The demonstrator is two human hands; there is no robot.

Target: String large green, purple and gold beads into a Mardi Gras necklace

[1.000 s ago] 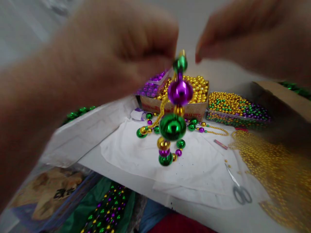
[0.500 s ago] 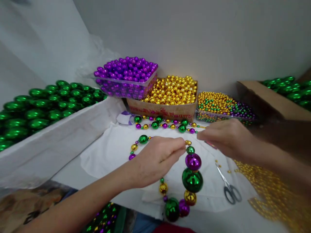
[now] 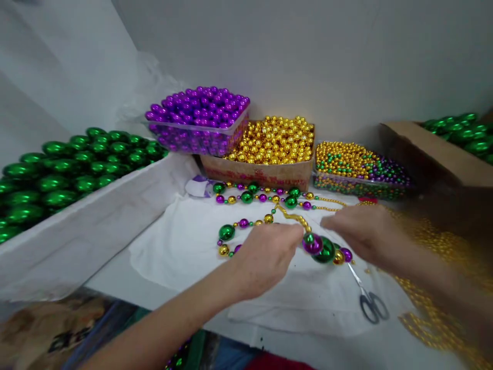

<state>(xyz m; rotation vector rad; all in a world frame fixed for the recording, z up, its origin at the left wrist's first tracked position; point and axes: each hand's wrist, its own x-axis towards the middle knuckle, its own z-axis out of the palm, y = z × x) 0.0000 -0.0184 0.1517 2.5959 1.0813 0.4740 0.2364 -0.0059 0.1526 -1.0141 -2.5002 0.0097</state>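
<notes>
My left hand is closed, its fingers pinching a bead necklace of purple, green and gold balls. From its fingertips the large beads swing out to the right. A short gold bead strand loops up behind the fingers, and the smaller beads curve over the white cloth on the left. My right hand hovers to the right of the large beads, palm down and somewhat blurred. Its fingers are drawn together, and whatever lies in them is hidden. Scissors with dark handles lie below my right hand.
Behind the cloth lies another beaded strand. Along the wall stand containers of purple balls, gold balls and small mixed beads. Green balls fill a white box at left. Gold bead strands lie at right.
The large-bead end of the necklace, which hung down toward the front edge, has swung up to the right. My right hand has moved slightly right and down; my left hand shifted slightly right.
</notes>
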